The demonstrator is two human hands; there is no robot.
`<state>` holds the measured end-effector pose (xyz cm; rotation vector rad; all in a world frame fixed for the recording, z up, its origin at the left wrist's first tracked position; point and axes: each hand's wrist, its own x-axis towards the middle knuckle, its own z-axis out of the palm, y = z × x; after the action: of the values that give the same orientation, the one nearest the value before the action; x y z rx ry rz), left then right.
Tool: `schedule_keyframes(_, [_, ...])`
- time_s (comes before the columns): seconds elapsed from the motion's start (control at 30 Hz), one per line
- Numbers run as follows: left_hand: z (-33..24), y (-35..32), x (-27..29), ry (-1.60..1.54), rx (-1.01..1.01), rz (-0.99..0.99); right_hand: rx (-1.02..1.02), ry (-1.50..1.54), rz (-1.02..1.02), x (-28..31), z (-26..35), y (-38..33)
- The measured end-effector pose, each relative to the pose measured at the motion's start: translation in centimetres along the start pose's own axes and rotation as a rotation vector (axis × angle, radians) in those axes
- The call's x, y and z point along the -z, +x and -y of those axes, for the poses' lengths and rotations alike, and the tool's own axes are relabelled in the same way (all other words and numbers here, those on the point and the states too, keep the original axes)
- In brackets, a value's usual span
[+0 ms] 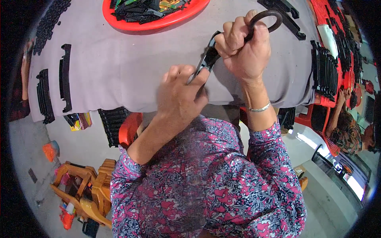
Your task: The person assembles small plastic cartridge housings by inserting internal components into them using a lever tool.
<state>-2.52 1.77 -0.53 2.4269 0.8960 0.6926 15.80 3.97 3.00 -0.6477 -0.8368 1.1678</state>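
Note:
My right hand (248, 49) is raised above the table and closed round what look like scissors (276, 15). One large dark loop handle sticks out past the fingers; most of the rest is hidden in the fist. Left of centre, my left hand (180, 93) is closed with its fingers bent round a black plastic piece (209, 55). That narrow piece slants between the two hands and has a shiny pale edge. Its lower end is covered by my left fingers, and where the blades meet it cannot be made out.
A red basin (158, 27) of black, green and yellow parts stands at the far side of the grey-covered table (119, 71). Black plastic strips lie at the left (65, 77), far right and right (325, 71). Another person's arm (336, 111) shows at the right.

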Motion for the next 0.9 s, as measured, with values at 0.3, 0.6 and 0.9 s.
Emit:
schedule_keyframes(0.3, [-0.2, 0.3, 0.2, -0.007, -0.012, 0.007, -0.163, 0.123, -0.11, 2.0, -0.5, 0.9])
schedule_keyframes(0.6, [-0.2, 0.4, 0.2, -0.019, -0.006, -0.005, -0.292, 0.106, -0.17, 1.8, -1.3, 1.5])
schedule_keyframes(0.9, [-0.8, 0.4, 0.2, -0.012, 0.006, -0.038, -0.22, 0.095, -0.188, 0.8, 0.1, 1.4])
